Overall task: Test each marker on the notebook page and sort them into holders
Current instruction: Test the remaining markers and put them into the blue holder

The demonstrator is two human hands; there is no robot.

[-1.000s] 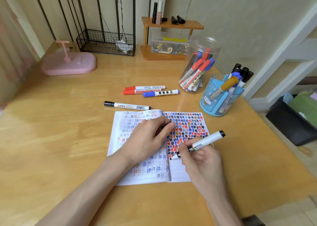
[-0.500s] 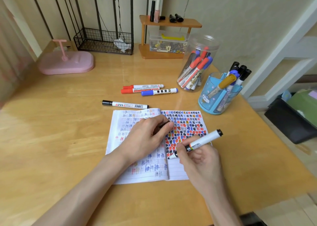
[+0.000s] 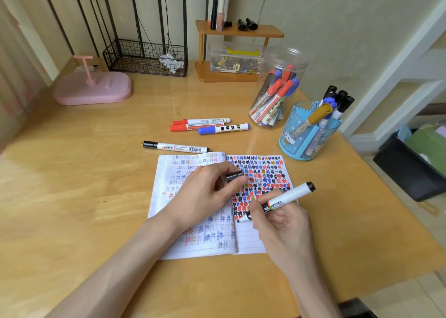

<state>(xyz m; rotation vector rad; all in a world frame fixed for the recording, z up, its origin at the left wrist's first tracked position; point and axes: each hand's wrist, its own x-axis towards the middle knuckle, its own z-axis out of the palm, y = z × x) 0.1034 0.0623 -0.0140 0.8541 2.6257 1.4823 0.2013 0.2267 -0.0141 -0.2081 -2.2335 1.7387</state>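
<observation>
One white marker (image 3: 284, 200) with a black end plug is uncapped, and its tip touches the right page of the open notebook (image 3: 248, 241), near the spine and just below the block of coloured marks. The barrel slants up and to the right. The right hand (image 3: 282, 223) pinches it low on the barrel between thumb and fingertips, with the other fingers curled beneath. The left hand (image 3: 205, 194) rests on the left page and pinches one black cap (image 3: 233, 176) between thumb and forefinger.

The right page is crowded with black, blue, red and a few ochre marks; the left page shows fainter ones.

Four capped markers lie on the table (image 3: 84, 197) beyond the notebook: a black marker (image 3: 176, 147) just beside its top edge, then two red markers (image 3: 201, 121) and a blue marker (image 3: 223, 128) close together.

Two holders stand to the right. The clear jar (image 3: 280, 88) holds red- and blue-capped markers that overlap too much to count. The blue holder (image 3: 306, 136) shows five: three black-capped, one blue, one gold.
</observation>
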